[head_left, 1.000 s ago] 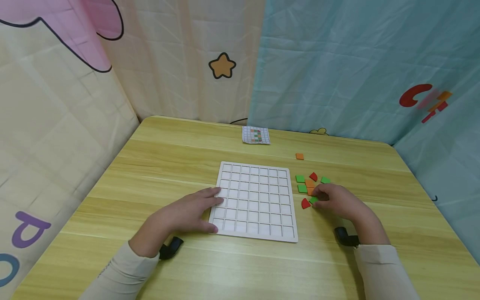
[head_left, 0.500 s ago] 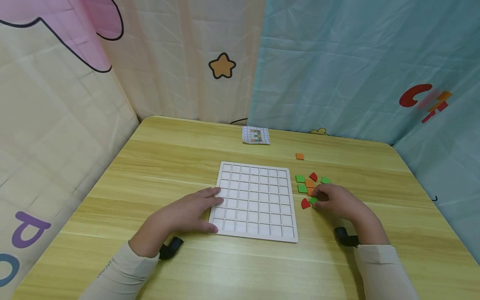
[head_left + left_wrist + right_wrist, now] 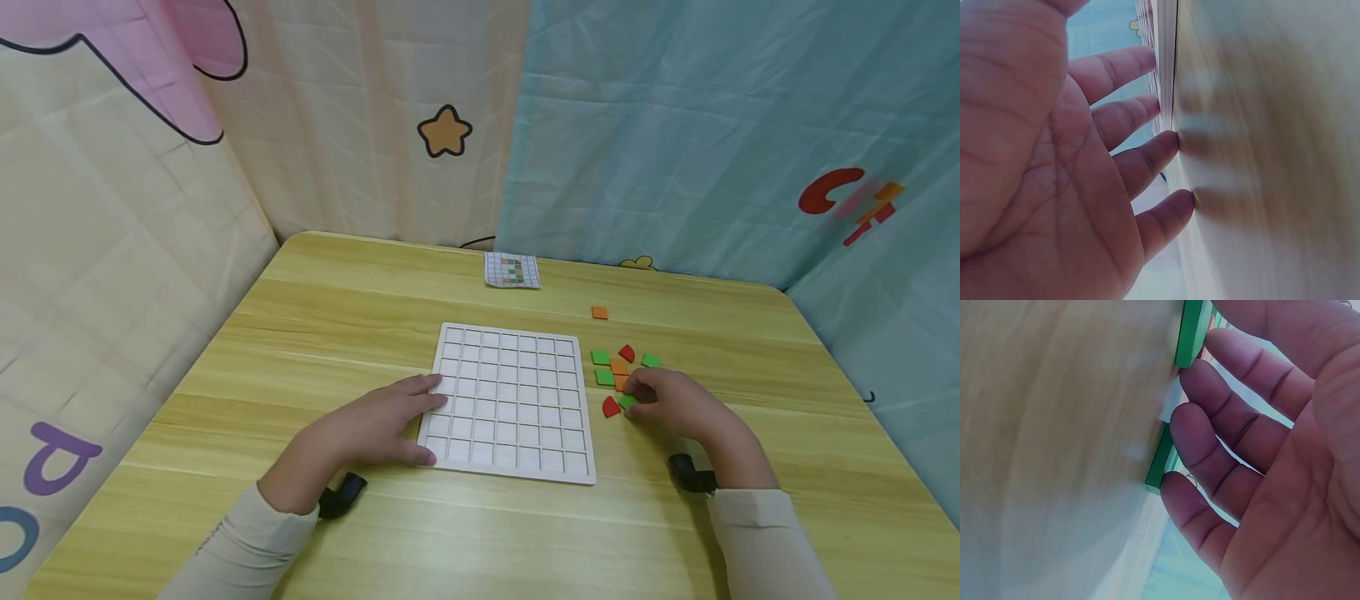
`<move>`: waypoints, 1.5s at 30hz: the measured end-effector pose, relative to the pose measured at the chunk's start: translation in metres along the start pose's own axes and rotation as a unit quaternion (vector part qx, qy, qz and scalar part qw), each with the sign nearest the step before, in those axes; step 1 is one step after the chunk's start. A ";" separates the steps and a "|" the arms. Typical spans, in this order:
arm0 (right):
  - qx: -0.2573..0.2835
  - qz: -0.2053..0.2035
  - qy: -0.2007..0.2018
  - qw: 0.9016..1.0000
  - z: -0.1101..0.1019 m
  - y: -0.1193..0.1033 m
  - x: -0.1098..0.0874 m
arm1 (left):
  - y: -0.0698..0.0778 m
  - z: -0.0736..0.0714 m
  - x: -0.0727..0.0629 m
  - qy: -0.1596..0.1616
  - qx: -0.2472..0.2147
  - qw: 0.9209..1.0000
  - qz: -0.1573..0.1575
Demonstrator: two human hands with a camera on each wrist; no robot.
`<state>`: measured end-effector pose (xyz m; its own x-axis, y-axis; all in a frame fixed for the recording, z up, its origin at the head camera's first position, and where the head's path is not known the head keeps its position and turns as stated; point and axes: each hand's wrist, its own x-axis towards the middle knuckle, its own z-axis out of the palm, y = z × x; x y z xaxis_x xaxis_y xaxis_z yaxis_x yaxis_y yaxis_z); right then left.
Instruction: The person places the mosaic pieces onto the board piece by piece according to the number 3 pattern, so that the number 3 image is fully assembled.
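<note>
Hardly anything moved; left grip (image 3: 367, 421) touches flat, square-celled board (image 3: 510, 410).

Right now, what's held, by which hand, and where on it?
Left hand: grips nothing, rests at the white board's left edge. Right hand: curled at a green tile; whether it's pinched, and where, can't be told.

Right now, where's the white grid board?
In the head view, the board lies between the left hand, at its left edge, and the coloured tiles to its right.
</note>
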<state>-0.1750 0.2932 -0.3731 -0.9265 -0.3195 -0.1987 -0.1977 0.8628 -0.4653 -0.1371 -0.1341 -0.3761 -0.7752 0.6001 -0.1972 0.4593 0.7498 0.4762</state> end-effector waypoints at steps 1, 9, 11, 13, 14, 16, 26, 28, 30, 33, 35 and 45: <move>0.000 0.000 -0.001 1.000 0.000 0.000 0.000 | 0.000 0.000 0.000 0.000 0.000 1.000 0.000; 0.000 0.000 -0.006 1.000 0.000 0.000 0.000 | 0.000 0.000 0.000 -0.001 0.000 1.000 0.002; -0.001 -0.003 -0.006 1.000 -0.001 0.000 0.000 | 0.000 0.000 0.001 -0.002 -0.001 1.000 0.001; -0.001 -0.005 -0.006 1.000 0.000 0.000 0.000 | 0.000 0.000 0.001 -0.002 -0.002 1.000 0.001; -0.001 -0.006 -0.006 1.000 0.000 0.000 0.000 | 0.000 0.000 0.001 -0.002 -0.001 1.000 0.001; -0.001 -0.006 -0.006 1.000 0.000 0.001 0.000 | 0.000 0.000 0.001 -0.002 0.000 1.000 0.002; -0.003 -0.006 -0.006 1.000 0.000 0.001 0.000 | -0.001 0.000 0.000 0.001 0.001 1.000 0.005; -0.004 -0.005 -0.006 1.000 0.000 0.000 0.000 | -0.001 -0.001 0.000 0.001 -0.001 1.000 0.006; -0.005 -0.003 -0.006 1.000 0.000 0.000 0.000 | -0.001 -0.001 0.000 0.001 -0.003 1.000 0.007; -0.007 -0.003 -0.006 1.000 0.000 0.000 0.000 | 0.000 -0.001 0.000 -0.001 -0.005 1.000 0.005; -0.007 -0.003 -0.006 1.000 0.000 0.000 0.000 | 0.000 -0.001 0.000 -0.002 -0.004 1.000 0.004; 0.003 -0.009 -0.006 1.000 0.001 0.003 0.001 | 0.000 -0.001 0.000 -0.001 -0.005 1.000 0.003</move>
<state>-0.1760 0.2955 -0.3755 -0.9187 -0.3396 -0.2016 -0.2122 0.8550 -0.4732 -0.1378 -0.1343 -0.3753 -0.7716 0.6052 -0.1961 0.4591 0.7431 0.4868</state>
